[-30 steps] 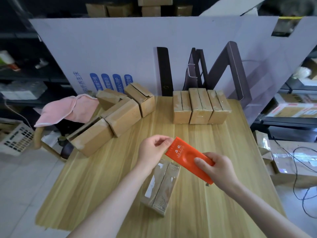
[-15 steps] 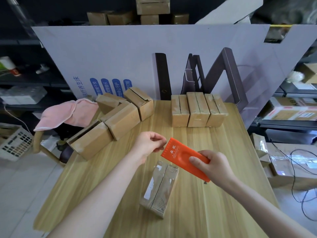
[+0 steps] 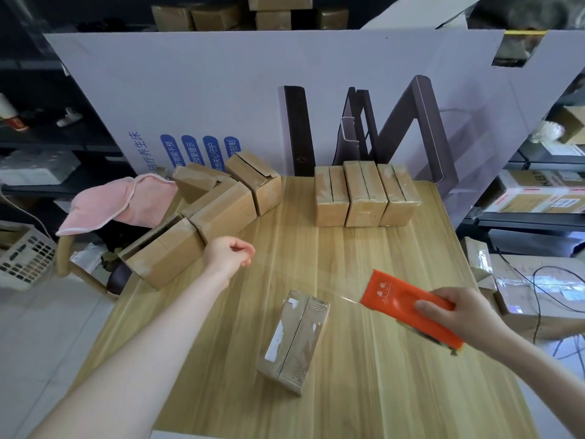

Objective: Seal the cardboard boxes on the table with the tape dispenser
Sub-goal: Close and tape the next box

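On the counter (image 3: 348, 255) I see one box (image 3: 292, 340) lying near the front edge. Just right of it and raised, the orange dispenser (image 3: 402, 304) is clamped in my right hand (image 3: 465, 318). The fingers of my left hand (image 3: 229, 256) are pinched together on clear tape (image 3: 345, 298) stretched from the dispenser.

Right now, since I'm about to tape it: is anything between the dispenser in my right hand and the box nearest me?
Nothing visible. Only bare table lies between the tape dispenser in the right hand and the box; the left hand is farther back.
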